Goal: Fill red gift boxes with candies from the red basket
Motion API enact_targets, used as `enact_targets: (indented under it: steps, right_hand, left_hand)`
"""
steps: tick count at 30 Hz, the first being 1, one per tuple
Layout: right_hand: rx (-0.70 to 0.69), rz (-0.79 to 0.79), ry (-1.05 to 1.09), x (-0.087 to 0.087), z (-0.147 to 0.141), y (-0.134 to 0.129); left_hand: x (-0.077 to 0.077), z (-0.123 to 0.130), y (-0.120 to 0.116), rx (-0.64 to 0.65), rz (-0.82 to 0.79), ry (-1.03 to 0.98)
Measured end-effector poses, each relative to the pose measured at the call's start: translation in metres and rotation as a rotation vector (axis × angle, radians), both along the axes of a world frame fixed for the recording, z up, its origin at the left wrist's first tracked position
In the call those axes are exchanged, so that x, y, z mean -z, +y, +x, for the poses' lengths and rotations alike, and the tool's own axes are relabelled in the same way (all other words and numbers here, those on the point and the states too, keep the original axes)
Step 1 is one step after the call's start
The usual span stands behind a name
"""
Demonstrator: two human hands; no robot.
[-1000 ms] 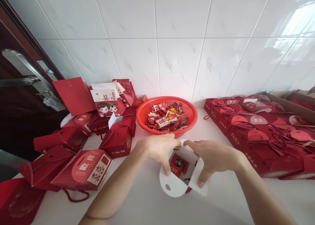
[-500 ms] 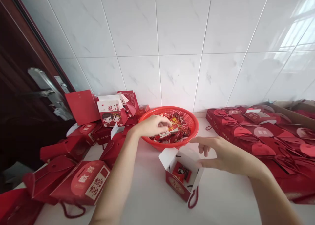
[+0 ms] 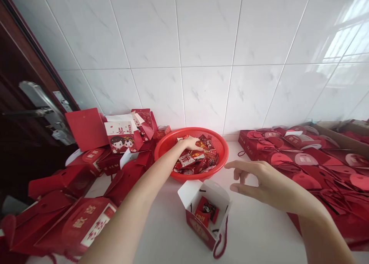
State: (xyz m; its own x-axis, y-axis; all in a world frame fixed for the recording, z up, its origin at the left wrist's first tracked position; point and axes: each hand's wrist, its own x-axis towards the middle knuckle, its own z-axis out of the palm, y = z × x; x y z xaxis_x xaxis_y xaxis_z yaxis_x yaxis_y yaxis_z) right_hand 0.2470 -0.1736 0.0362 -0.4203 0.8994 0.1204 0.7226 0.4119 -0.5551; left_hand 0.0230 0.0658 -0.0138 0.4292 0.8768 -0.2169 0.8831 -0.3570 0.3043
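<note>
My left hand (image 3: 192, 143) reaches into a red plastic basket (image 3: 161, 150), its fingers apart and touching the wrapped candies (image 3: 206, 156) heaped inside. Part of its fingertips is hidden among the wrappers. My right hand (image 3: 259, 179) hovers to the right of an open gift box (image 3: 200, 229), thumb and index finger apart with nothing between them. White inside and red outside, the box stands in front of the basket with its flaps up. A few red packets (image 3: 206, 210) lie in it, and a dark red cord handle (image 3: 221, 248) hangs at its right side.
Red gift boxes (image 3: 77, 221) crowd the left, with a printed box (image 3: 121, 137) standing behind them. Many closed red boxes (image 3: 305, 160) fill the right, beside a cardboard carton (image 3: 325, 129). A tiled wall (image 3: 204, 94) rises behind; a door handle (image 3: 43, 102) is far left.
My left hand has moved down from above the basket onto the candies. My right hand has drawn slightly away from the box's flap. The view has shifted a little to the right.
</note>
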Motion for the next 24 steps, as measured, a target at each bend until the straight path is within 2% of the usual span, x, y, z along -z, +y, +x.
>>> enact_targets:
  steps: [5, 9, 16, 19, 21, 24]
  right_hand:
    - [0.008, -0.003, -0.025, 0.003, 0.0, 0.003]
    - [0.021, -0.015, -0.037, 0.004, -0.001, 0.003]
    - [0.027, -0.014, -0.028, 0.002, -0.001, 0.007]
    - [0.049, 0.003, -0.006, 0.002, 0.0, 0.009]
    - [0.062, 0.021, 0.01, 0.001, 0.0, 0.01]
    - [0.077, 0.05, 0.073, 0.005, -0.002, 0.014]
  left_hand:
    - [0.011, 0.004, 0.006, 0.01, -0.055, -0.123]
    - [0.011, -0.004, 0.008, 0.009, -0.093, -0.267]
    - [-0.015, -0.013, 0.004, 0.006, -0.1, -0.571]
    - [-0.026, -0.015, -0.004, 0.011, -0.117, -0.798]
    - [-0.034, -0.017, -0.013, 0.072, -0.119, -0.933]
    - [-0.048, -0.02, -0.034, 0.195, -0.164, -0.965]
